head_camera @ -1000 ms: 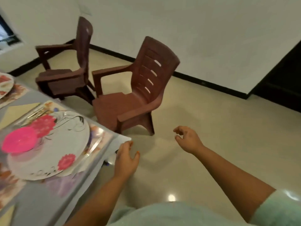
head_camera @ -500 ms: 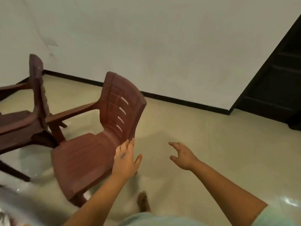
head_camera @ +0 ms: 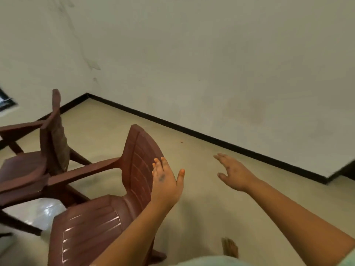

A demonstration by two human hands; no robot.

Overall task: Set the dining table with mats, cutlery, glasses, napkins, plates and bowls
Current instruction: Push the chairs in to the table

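The person's left hand (head_camera: 166, 184) is raised in front of the backrest of a reddish-brown moulded plastic armchair (head_camera: 99, 217) with slatted seat and slotted back; its fingers (head_camera: 159, 165) are straight and close together, the thumb spread to the side, and it grips nothing; whether the fingertips actually touch the chair's back edge or only overlap it in the view cannot be told. The right hand (head_camera: 233, 172) is stretched out over the glossy cream tiled floor (head_camera: 201, 198), palm down, fingers extended and slightly spread, also holding nothing; it is well apart from the chair and from the left hand. Both forearms are bare; a pale green garment (head_camera: 211, 262) shows at the bottom edge and at the lower right corner; a bare foot (head_camera: 229, 247) stands on the floor between the two arms.

A second armchair of the same brown plastic (head_camera: 32, 160) stands to the left, just beside the first, its armrest crossing near the first chair's arm; the two face the same general way. Behind them a plain off-white wall (head_camera: 192, 54) meets the floor along a black skirting strip (head_camera: 211, 138); a dark opening (head_camera: 348, 169) sits at the far right edge, and a sliver of a window (head_camera: 6, 100) at the far left.

None of the mats, cutlery, glasses, napkins, plates or bowls is in view, nor is the dining table.
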